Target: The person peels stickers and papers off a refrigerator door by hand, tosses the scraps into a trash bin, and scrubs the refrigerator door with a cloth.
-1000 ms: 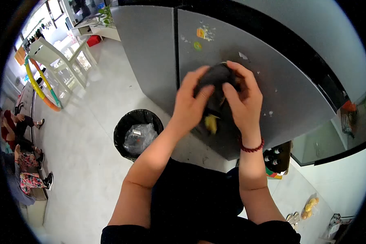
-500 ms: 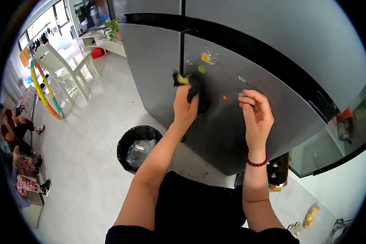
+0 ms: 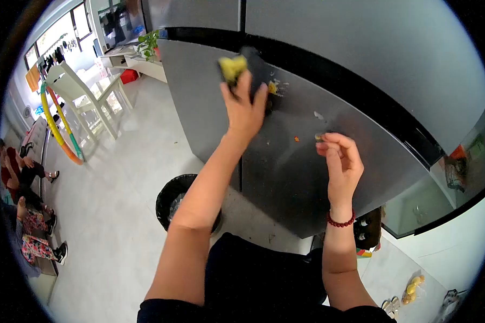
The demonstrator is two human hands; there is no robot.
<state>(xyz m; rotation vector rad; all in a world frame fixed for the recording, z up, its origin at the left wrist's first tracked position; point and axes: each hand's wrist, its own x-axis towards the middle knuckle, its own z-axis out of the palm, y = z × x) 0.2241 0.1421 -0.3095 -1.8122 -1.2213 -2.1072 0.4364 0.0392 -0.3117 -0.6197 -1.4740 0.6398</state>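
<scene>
My left hand point(image 3: 244, 107) holds a dark cloth point(image 3: 253, 62) with a yellow patch against the upper part of a grey refrigerator door point(image 3: 307, 183); cloth and fingertips are blurred. Just right of the cloth, an orange-yellow sticker remnant point(image 3: 272, 87) with whitish scraps clings to the door. My right hand point(image 3: 340, 161), with a dark red bead bracelet point(image 3: 340, 223) at the wrist, pinches a small pale scrap point(image 3: 319, 137) near the door. A small orange bit point(image 3: 296, 139) and a white residue mark point(image 3: 318, 115) are on the door to its left and above.
A black-lined bin point(image 3: 167, 188) stands on the floor below my left forearm. A white chair point(image 3: 73, 89) and a colourful hoop point(image 3: 54, 121) are at the left. Seated people point(image 3: 35, 237) show at the left edge. A box of bottles point(image 3: 367, 231) sits right of my right forearm.
My left hand first left the dark bundle's two-handed hold, then moved up the door with the cloth. My right hand moved right and down, now pinching a scrap.
</scene>
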